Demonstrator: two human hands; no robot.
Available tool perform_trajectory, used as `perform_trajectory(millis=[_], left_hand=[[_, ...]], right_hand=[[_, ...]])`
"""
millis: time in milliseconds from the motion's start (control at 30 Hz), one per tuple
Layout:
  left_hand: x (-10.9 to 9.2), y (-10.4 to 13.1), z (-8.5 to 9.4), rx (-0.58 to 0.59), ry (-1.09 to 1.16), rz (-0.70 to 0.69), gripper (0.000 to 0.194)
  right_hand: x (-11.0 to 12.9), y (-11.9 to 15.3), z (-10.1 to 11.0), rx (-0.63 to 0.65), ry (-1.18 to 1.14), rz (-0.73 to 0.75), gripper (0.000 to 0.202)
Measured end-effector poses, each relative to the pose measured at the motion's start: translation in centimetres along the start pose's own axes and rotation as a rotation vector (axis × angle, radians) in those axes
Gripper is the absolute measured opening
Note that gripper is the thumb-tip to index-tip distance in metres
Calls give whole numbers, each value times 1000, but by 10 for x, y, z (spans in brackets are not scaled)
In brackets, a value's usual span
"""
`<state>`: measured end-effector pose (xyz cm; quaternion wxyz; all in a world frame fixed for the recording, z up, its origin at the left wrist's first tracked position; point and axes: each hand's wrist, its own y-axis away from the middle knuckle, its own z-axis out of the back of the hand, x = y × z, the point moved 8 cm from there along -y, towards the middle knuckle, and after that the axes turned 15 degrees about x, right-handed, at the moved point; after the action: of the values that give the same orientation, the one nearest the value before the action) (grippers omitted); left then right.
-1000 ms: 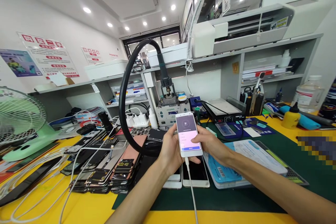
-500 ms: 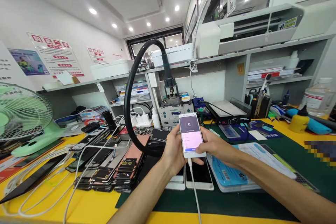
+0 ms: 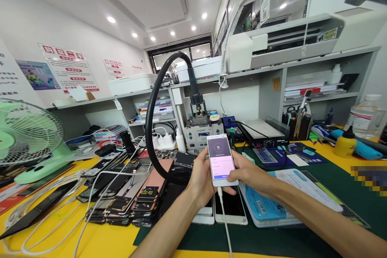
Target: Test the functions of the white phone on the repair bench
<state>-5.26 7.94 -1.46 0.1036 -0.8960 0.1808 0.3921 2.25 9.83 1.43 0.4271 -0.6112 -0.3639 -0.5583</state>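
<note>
A white smartphone (image 3: 222,161) with a lit screen is held upright above the bench. The screen has a dark upper part with a circle and a pale list below, too small to read. My left hand (image 3: 199,181) wraps the phone from its left side and behind. My right hand (image 3: 246,171) grips its right edge, the thumb on the lower right of the screen. A white charging cable (image 3: 224,221) is plugged into the phone's bottom end. Below lies another white-framed phone (image 3: 231,209), face up and dark, partly hidden by my hands.
Stacks of phone screens and parts (image 3: 148,205) lie to the left, near a green fan (image 3: 33,137). A black hose (image 3: 148,129) arches from a hot-air station (image 3: 196,135). Right are a blue-white packet (image 3: 296,197) and a yellow bottle (image 3: 344,143). A green mat (image 3: 326,165) covers the bench.
The whole view has shifted slightly downward in the frame. The phone stays between both hands, with my right thumb still at the bottom of its screen.
</note>
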Motion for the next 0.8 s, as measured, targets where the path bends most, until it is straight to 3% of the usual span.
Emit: perform_trajectory(millis=[300, 633, 800], left_hand=[[-2, 3, -5, -48, 8, -12, 60], [-1, 3, -4, -33, -11, -11, 58], [-2, 3, -3, -55, -10, -23, 60]], right_hand=[[2, 0, -1, 32, -8, 32, 69], [4, -1, -9, 173, -41, 47, 73], [3, 0, -8, 156, -33, 14, 70]])
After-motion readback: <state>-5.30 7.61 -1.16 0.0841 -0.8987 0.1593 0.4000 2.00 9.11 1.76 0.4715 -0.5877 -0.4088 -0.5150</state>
